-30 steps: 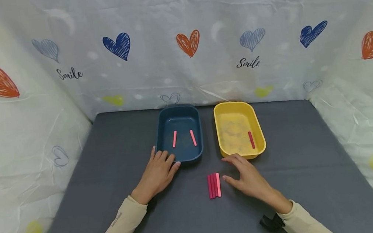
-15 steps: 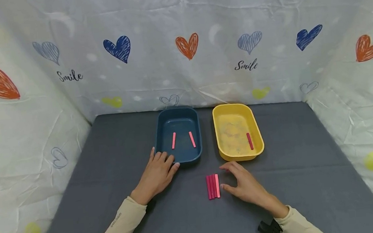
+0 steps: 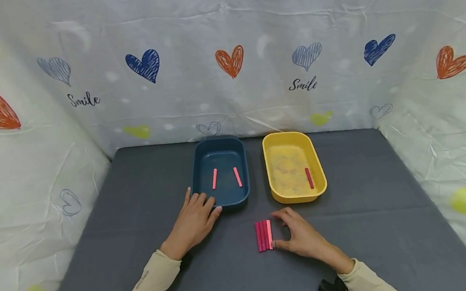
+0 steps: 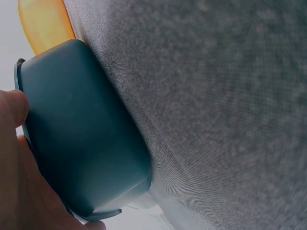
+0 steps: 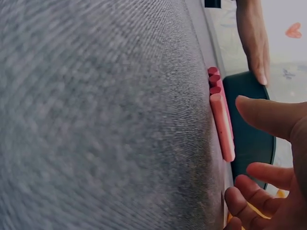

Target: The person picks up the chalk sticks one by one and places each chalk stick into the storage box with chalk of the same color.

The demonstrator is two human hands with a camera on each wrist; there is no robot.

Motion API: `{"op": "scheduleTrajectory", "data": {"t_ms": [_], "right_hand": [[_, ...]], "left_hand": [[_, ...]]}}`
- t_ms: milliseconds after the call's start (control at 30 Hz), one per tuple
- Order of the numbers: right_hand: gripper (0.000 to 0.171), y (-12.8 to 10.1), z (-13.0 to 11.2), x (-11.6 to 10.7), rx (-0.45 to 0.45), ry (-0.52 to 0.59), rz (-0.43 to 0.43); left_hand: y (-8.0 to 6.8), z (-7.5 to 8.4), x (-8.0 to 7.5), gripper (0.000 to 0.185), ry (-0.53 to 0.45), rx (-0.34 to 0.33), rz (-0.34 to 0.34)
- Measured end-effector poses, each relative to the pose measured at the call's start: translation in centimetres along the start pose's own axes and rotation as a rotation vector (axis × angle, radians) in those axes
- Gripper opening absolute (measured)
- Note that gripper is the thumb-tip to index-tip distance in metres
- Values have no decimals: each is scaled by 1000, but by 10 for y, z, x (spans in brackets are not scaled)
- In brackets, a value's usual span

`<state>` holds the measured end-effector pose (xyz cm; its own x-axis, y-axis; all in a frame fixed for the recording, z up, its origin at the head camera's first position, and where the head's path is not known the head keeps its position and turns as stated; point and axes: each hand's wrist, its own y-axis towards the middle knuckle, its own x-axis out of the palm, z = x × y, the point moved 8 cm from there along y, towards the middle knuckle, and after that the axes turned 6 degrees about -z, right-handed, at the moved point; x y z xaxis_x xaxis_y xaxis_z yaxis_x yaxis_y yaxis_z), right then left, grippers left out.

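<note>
A row of short chalk-like sticks lies on the grey table: three dark red sticks (image 3: 262, 236) and a light pink stick (image 3: 269, 234) at the row's right end. My right hand (image 3: 301, 235) is beside that pink stick, thumb and fingers spread apart; in the right wrist view a gap shows between the thumb and the pink stick (image 5: 222, 128). My left hand (image 3: 191, 220) rests on the near left rim of the blue tray (image 3: 244, 200), fingers laid along the edge. Inside that tray are two pink sticks (image 3: 214, 179).
Right of the blue tray stands a yellow tray (image 3: 268, 170) with one dark red stick (image 3: 309, 178) in it. A white cloth (image 3: 189, 24) printed with hearts hangs behind and at both sides of the table (image 3: 355, 162).
My right hand has come slightly nearer to the row of sticks, its thumb now by the pink stick's near end. The left hand stays on the tray; the view has shifted a little.
</note>
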<state>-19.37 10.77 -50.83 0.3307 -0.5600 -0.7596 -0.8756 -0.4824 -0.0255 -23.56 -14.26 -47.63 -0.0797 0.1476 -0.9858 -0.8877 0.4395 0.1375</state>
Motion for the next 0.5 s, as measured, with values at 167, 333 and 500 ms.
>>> {"op": "scheduleTrajectory", "data": {"t_ms": [167, 333, 500], "right_hand": [[81, 3, 1, 6, 35, -28, -58], [89, 5, 0, 10, 51, -72, -86], [89, 6, 2, 11, 66, -84, -88]], "left_hand": [[0, -2, 1, 31, 11, -1, 8], [-2, -1, 1, 32, 7, -4, 0], [-1, 0, 1, 33, 9, -9, -7]]}}
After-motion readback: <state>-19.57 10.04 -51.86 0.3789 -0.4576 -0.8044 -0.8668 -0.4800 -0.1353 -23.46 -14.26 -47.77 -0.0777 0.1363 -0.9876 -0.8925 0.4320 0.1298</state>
